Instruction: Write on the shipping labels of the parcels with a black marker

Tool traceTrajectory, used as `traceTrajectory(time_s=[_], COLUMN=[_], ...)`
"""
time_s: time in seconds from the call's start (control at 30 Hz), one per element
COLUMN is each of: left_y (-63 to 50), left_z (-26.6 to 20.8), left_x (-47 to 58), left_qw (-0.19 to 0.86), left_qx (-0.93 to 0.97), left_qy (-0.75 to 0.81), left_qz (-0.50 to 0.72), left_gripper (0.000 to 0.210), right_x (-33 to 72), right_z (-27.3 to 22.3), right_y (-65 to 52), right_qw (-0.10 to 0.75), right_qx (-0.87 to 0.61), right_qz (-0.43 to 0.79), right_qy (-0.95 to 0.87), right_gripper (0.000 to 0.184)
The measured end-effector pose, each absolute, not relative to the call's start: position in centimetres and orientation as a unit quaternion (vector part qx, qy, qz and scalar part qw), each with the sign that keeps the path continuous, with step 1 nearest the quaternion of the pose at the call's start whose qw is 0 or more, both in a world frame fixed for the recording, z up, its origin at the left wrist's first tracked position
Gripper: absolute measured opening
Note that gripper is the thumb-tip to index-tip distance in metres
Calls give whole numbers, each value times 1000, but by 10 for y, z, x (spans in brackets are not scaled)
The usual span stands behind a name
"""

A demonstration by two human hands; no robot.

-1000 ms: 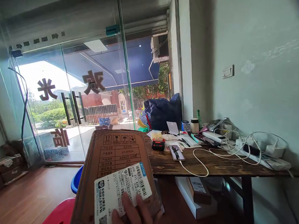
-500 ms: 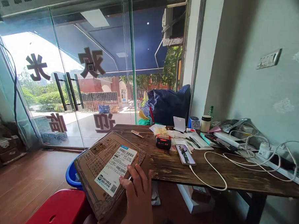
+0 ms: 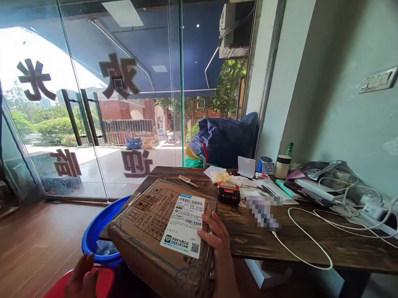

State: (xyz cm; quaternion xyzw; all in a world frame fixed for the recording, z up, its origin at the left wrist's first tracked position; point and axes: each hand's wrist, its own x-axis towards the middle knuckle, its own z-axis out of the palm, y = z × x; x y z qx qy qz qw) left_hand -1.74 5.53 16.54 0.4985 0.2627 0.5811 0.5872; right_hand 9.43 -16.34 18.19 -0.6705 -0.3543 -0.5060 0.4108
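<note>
A brown cardboard box [image 3: 141, 219] with a printed pattern and a white shipping label [image 3: 182, 225] sits tilted at the table's near left corner. My right hand [image 3: 219, 246] grips its right side, fingers bent over the top onto the label's edge; the thumb is hidden. Low on the left, my left hand [image 3: 81, 281] is apart from the box, over a red stool [image 3: 102, 279]. It holds nothing that I can see, and a gap shows between thumb and fingers. Behind the box lies a knife [image 3: 189, 181] with a pale handle.
A black and orange device [image 3: 228, 193], papers, a blurred phone [image 3: 264, 212] and a white cable [image 3: 308, 257] lie on the wooden table [image 3: 215, 231]. A blue tub [image 3: 93, 228] stands left of the box. Glass doors [image 3: 86, 170] are beyond; a white carton [image 3: 262, 275] is under the table.
The box has shifted right and its front side now shows more. My left hand has come into view at lower left. My right hand keeps its hold, and the view has turned slightly.
</note>
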Motion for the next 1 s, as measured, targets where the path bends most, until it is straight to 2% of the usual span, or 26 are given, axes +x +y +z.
traceTrajectory(time_s=[0.13, 0.23, 0.4, 0.6, 0.8, 1.0], left_y=[43, 21, 5, 14, 6, 5], left_z=[239, 261, 254, 243, 242, 241], left_x=[-16, -14, -16, -21, -24, -26], left_qw=[588, 603, 622, 599, 698, 699], left_qx=[591, 602, 544, 568, 478, 480], left_qy=[209, 230, 286, 290, 297, 285], left_qz=[512, 470, 485, 485, 442, 447], left_gripper=[66, 61, 57, 61, 54, 46], right_x=[117, 114, 86, 73, 73, 73], right_z=[164, 162, 169, 164, 163, 162], right_y=[-167, -167, -167, -166, -166, -164], right_qw=[400, 419, 462, 487, 479, 478], right_qx=[-646, -643, -623, -621, -598, -588], right_qz=[-533, -529, -506, -494, -511, -513], right_qy=[-372, -361, -378, -366, -390, -403], right_gripper=[29, 31, 33, 33, 29, 31])
